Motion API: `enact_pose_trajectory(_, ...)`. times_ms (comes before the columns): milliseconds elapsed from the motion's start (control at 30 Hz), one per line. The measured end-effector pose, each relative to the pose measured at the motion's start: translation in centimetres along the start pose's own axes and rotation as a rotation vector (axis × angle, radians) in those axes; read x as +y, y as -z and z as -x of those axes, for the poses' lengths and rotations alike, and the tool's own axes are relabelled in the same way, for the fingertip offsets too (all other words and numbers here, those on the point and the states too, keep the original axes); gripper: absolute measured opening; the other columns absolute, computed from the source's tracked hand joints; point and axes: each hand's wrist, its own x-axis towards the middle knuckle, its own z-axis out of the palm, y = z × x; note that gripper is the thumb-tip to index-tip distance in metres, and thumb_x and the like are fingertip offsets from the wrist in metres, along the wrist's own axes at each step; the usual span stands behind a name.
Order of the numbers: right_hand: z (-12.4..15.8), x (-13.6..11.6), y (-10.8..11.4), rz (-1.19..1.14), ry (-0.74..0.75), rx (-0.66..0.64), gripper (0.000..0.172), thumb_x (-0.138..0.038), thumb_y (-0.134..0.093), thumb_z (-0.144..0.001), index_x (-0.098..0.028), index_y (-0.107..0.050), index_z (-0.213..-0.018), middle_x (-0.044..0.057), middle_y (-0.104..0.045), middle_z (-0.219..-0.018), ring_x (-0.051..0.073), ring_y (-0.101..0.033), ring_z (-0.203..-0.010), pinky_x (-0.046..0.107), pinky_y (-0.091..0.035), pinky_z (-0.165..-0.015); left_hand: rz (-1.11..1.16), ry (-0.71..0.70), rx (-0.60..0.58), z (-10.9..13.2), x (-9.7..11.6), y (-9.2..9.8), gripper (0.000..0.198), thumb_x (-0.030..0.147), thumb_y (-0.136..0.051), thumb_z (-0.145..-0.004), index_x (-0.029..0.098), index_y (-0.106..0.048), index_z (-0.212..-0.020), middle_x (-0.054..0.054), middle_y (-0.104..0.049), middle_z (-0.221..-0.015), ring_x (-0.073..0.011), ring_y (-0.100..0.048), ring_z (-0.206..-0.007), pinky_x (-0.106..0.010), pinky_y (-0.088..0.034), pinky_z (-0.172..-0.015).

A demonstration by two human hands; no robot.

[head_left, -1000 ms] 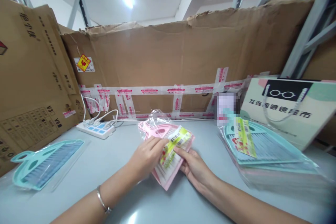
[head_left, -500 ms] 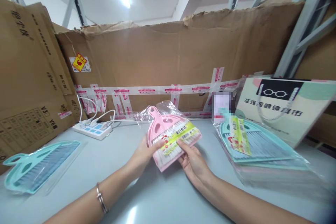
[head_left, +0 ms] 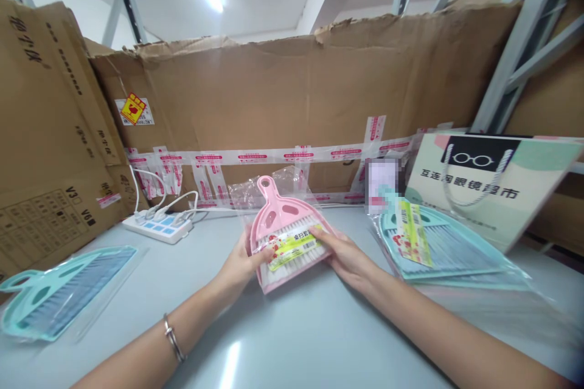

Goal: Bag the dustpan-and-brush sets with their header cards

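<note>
I hold a pink mini dustpan-and-brush set [head_left: 280, 222] in a clear plastic bag above the middle of the grey table [head_left: 292, 340], handle pointing up and away. My left hand [head_left: 241, 261] grips its left lower edge, thumb over the yellow-green label. My right hand [head_left: 344, 255] grips the right lower edge, fingers closed on the bag. A bracelet sits on my left wrist.
A teal dustpan set [head_left: 59, 292] lies at the table's left. A stack of bagged teal and pink sets [head_left: 442, 249] lies at the right, before a paper bag with a glasses print [head_left: 493, 179]. A white power strip [head_left: 157, 225] sits by the taped cardboard wall [head_left: 292, 109].
The pink set was turned from lying tilted between my hands to upright with the handle up, and lifted slightly away from me. Both hands shifted to its lower edges.
</note>
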Motion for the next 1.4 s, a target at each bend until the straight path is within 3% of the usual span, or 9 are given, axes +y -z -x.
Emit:
enact_pose_trajectory(100,-0.1,-0.6,0.0,0.053,-0.139,-0.055,0.026,-0.021,-0.073,-0.061,-0.010,-0.064,-0.082,0.008,-0.071,-0.072,0.016,-0.065,-0.063,0.025,-0.053,-0.061,0.023,0.055,0.007,-0.2,0.2,0.2,0.070,0.025,-0.077,-0.055,0.018,-0.046,-0.117,-0.010,-0.065,-0.105,-0.0256,-0.063,-0.092,-0.035,-0.050,-0.080)
enact_pose_trajectory(333,0.0,0.1,0.1,0.156,-0.190,0.057,0.026,-0.033,-0.070,-0.065,-0.010,-0.064,-0.076,0.003,-0.064,-0.051,0.011,-0.056,-0.043,0.019,-0.044,-0.040,-0.096,0.284,0.144,-0.8,-0.9,1.1,0.036,0.037,-0.068,-0.064,0.010,-0.064,-0.088,-0.010,-0.072,-0.076,-0.0223,-0.067,-0.072,-0.028,-0.051,-0.064)
enact_pose_trajectory(533,0.4,-0.5,-0.4,0.068,-0.223,-0.068,0.014,-0.014,-0.067,-0.064,-0.008,-0.063,-0.076,0.010,-0.069,-0.065,0.015,-0.063,-0.056,0.024,-0.050,-0.055,-0.121,0.343,0.165,-1.0,-0.7,1.6,0.035,0.036,-0.068,-0.064,0.009,-0.066,-0.086,-0.010,-0.072,-0.074,-0.0216,-0.067,-0.072,-0.027,-0.052,-0.063)
enact_pose_trajectory(733,0.0,0.1,0.0,0.040,-0.237,-0.038,0.010,-0.012,-0.063,-0.068,-0.009,-0.060,-0.077,0.009,-0.069,-0.064,0.016,-0.064,-0.056,0.025,-0.051,-0.056,-0.062,0.333,0.033,-0.8,-0.1,1.3,0.040,0.025,-0.067,-0.066,0.014,-0.058,-0.104,-0.010,-0.068,-0.102,-0.0174,-0.065,-0.085,-0.024,-0.052,-0.069)
enact_pose_trajectory(933,0.4,-1.3,-0.2,-0.070,-0.290,-0.243,0.025,-0.009,-0.054,-0.071,-0.007,-0.061,-0.095,0.011,-0.070,-0.085,0.015,-0.066,-0.077,0.026,-0.052,-0.075,0.078,0.303,-0.135,-0.9,1.0,2.2,0.041,0.011,-0.059,-0.066,0.010,-0.058,-0.107,-0.013,-0.063,-0.112,-0.0206,-0.058,-0.104,-0.029,-0.045,-0.090)
enact_pose_trajectory(1067,0.9,-2.7,0.2,-0.049,-0.238,-0.358,0.038,0.000,-0.057,-0.063,-0.008,-0.061,-0.100,0.011,-0.068,-0.097,0.017,-0.063,-0.094,0.027,-0.048,-0.087,0.085,0.299,-0.215,-1.2,1.8,3.5,0.042,0.003,-0.062,-0.060,0.009,-0.061,-0.102,-0.011,-0.065,-0.107,-0.0182,-0.059,-0.101,-0.024,-0.044,-0.090)
enact_pose_trajectory(1200,0.9,-2.4,0.3,0.007,-0.234,-0.290,0.031,0.004,-0.060,-0.062,-0.006,-0.063,-0.090,0.012,-0.069,-0.091,0.016,-0.066,-0.086,0.020,-0.053,-0.078,-0.039,0.282,-0.007,-1.9,1.5,4.3,0.022,0.007,-0.066,-0.063,0.009,-0.065,-0.085,-0.009,-0.069,-0.091,-0.0121,-0.064,-0.081,-0.018,-0.049,-0.078)
enact_pose_trajectory(1300,0.8,-1.2,-0.3,0.017,-0.241,-0.083,0.017,0.005,-0.057,-0.067,-0.005,-0.063,-0.079,0.010,-0.070,-0.077,0.014,-0.068,-0.071,0.018,-0.056,-0.067,-0.147,0.279,0.175,-2.3,0.3,4.4,0.006,0.014,-0.066,-0.067,0.010,-0.063,-0.070,-0.006,-0.069,-0.070,-0.0089,-0.063,-0.062,-0.017,-0.051,-0.064)
enact_pose_trajectory(1400,0.9,-0.1,-0.9,0.018,-0.207,0.091,0.015,0.002,-0.054,-0.075,-0.007,-0.061,-0.065,0.007,-0.068,-0.061,0.011,-0.066,-0.057,0.013,-0.055,-0.057,-0.217,0.239,0.241,-2.4,-0.3,4.2,0.023,0.028,-0.067,-0.069,0.012,-0.056,-0.057,-0.001,-0.059,-0.046,-0.0072,-0.053,-0.040,-0.017,-0.044,-0.044)
